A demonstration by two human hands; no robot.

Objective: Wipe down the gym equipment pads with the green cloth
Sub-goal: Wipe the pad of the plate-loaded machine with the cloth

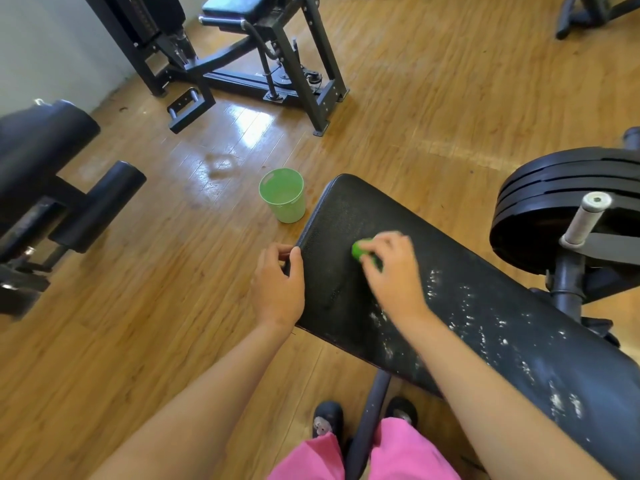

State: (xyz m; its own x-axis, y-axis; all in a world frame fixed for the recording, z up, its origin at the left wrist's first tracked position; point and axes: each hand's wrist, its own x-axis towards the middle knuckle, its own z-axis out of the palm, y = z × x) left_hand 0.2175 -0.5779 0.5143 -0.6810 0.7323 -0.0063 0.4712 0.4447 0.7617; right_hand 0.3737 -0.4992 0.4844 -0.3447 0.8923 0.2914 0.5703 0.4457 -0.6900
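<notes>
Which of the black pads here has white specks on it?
The long bench pad under the right hand and green cloth; white specks dot its near half. The roller pads at left and the far seat pad show none.

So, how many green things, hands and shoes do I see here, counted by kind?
Green things: 2, the cloth and the bucket.
Hands: 2, the left hand gripping the bench pad edge, the right hand holding the cloth.
Shoes: 2, left shoe and right shoe.
Total: 6.
</notes>
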